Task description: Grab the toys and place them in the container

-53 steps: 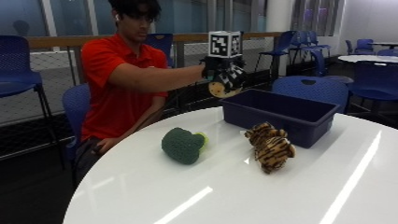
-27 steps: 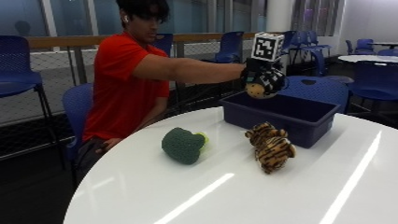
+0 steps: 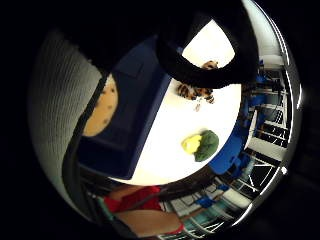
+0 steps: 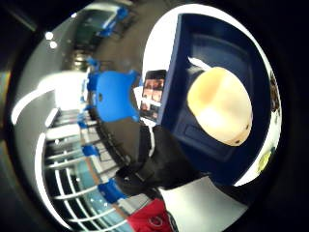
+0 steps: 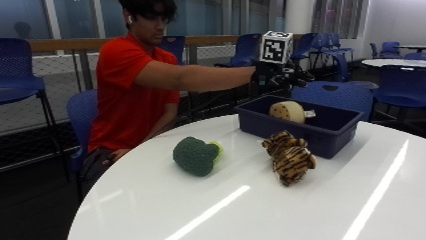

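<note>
Glossy white table (image 5: 279, 210) (chairs (image 5: 20, 70) perhaps blue)

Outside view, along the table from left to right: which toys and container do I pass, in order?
Green broccoli plush → striped tiger plush → blue container. The tan round toy sits over the container, under the gloved right hand, so I leave it out of the order.

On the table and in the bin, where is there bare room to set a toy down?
Free: the broad tabletop in front of the broccoli and tiger, and the gap between them. The bin shows bare floor beside the tan toy. Crowded: the tiger sits close against the bin's front wall.
</note>
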Available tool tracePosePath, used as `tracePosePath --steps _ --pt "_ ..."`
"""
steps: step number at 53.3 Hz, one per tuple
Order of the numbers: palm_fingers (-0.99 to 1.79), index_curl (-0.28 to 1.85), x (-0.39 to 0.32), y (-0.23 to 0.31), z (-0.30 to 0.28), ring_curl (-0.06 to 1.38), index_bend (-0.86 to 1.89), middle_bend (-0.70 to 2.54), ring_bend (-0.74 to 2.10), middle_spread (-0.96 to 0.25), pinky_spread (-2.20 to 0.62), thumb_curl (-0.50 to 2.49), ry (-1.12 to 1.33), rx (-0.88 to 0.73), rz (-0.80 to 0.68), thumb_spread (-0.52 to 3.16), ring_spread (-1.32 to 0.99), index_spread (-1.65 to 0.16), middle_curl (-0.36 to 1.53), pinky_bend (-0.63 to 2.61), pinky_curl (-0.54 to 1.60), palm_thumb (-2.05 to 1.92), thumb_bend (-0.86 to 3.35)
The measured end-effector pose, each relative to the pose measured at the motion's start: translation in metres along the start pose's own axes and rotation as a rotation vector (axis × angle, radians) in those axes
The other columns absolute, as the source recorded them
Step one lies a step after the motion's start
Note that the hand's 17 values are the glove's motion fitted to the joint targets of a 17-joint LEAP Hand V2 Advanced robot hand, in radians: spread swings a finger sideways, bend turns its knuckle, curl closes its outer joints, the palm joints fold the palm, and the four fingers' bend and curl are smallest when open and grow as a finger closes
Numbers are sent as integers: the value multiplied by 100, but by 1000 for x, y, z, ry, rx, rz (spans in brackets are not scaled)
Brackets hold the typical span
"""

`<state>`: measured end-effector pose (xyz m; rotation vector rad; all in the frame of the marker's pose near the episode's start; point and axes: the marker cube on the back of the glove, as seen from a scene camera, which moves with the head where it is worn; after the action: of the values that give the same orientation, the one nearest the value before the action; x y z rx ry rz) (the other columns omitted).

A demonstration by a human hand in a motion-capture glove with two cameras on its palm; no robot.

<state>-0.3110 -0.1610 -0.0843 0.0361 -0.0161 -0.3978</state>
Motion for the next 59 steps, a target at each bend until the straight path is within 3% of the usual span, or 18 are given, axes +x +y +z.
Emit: tracePosePath --steps 19,44,59 --pt "-28 53 48 50 13 41 12 6 21 -1 11 43 49 74 27 113 4 -30 45 98 34 -8 -7" --pt "-27 39 137 102 26 33 15 8 14 2 11 29 64 100 123 115 6 -28 25 88 31 -6 -5" --pt "-25 38 199 124 45 27 18 9 14 2 10 25 46 33 232 117 5 -29 20 78 30 -6 -5"
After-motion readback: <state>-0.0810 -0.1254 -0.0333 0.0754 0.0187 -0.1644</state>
